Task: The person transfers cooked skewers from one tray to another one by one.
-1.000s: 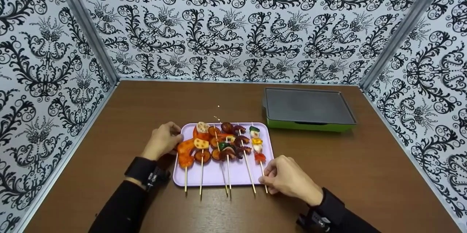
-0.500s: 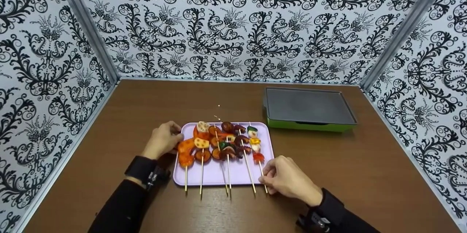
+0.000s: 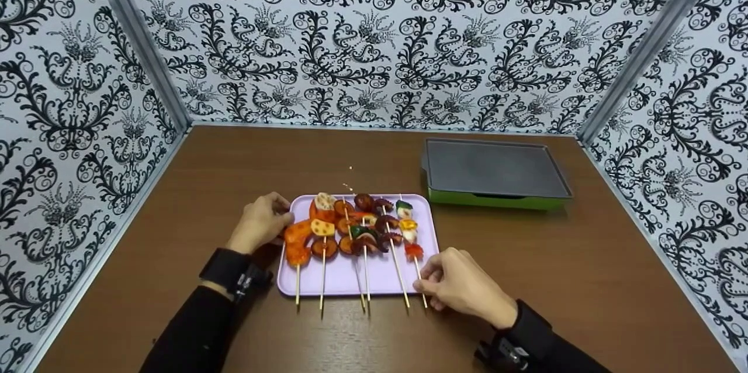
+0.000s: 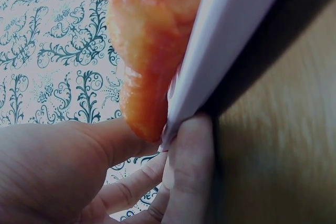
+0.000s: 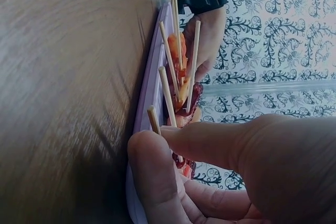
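Note:
A lilac tray (image 3: pixel 336 282) lies on the table, with several food skewers on it whose sticks overhang the front edge. My left hand (image 3: pixel 261 224) grips the tray's left rim, thumb above and fingers beneath in the left wrist view. Beside that thumb is an orange, glazed piece of food (image 4: pixel 152 56). At the tray's front right corner, my right hand (image 3: pixel 461 285) pinches the stick of the rightmost skewer (image 3: pixel 413 251), which carries green, white, yellow and red pieces. In the right wrist view, its stick end (image 5: pixel 153 119) shows just beyond the thumb and forefinger.
A green electric griddle (image 3: pixel 497 171) with a flat dark grey plate stands behind and to the right of the tray. Patterned panels (image 3: pixel 374 40) enclose the brown table (image 3: pixel 584 291) at the back and both sides.
The rightmost skewer has shifted slightly left on the tray, with my right hand at its stick. My left hand has kept its hold on the rim.

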Motion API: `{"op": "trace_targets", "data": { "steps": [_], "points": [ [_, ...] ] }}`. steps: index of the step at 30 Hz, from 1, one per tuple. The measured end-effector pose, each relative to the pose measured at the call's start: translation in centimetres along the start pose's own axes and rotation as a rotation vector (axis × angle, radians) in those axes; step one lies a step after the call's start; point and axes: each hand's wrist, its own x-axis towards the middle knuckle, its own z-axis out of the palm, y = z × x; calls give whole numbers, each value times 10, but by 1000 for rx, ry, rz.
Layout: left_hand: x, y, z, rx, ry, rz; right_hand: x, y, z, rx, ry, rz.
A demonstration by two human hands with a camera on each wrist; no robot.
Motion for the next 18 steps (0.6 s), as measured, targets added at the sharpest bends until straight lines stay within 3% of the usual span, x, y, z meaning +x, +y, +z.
{"op": "trace_targets", "data": {
  "steps": [10,18],
  "points": [
    [-1,1,0,-34,-32,-31,0,3,-7,1,11,-6],
    [0,2,-1,-66,-43,-33,-1,6,-17,-31,69,-20]
  ]
}}
